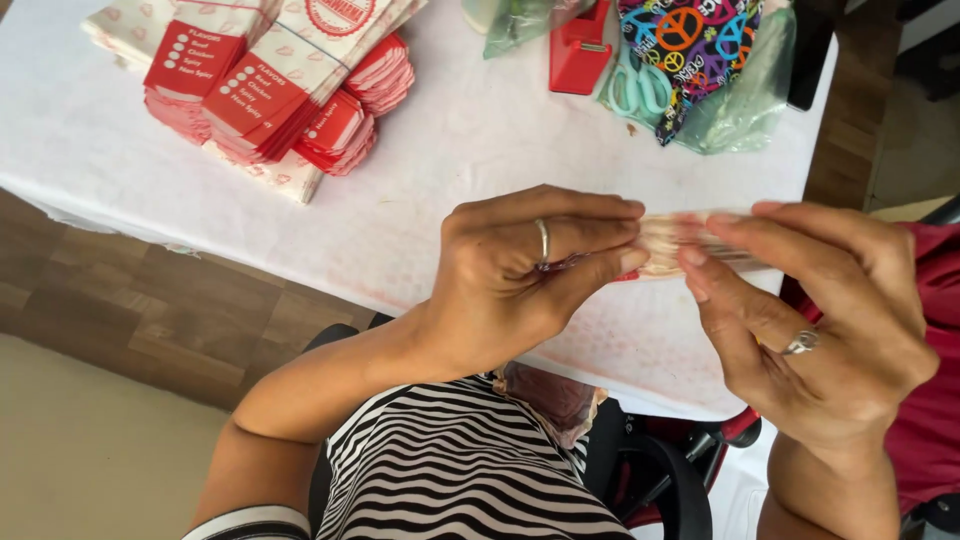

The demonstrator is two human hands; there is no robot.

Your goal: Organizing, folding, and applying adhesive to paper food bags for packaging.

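Pale red-edged paper bag [672,243], flattened, pinched by left hand [520,275], right hand [810,310].

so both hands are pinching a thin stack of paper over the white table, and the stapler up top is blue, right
Not quite: the stapler is red, not blue, as the head view shows. The rest holds: the left hand and right hand pinch a thin paper stack over the white table.

Bare tablecloth [470,130] mid-table; bag stacks [270,90] far left, stapler [578,50] beyond.
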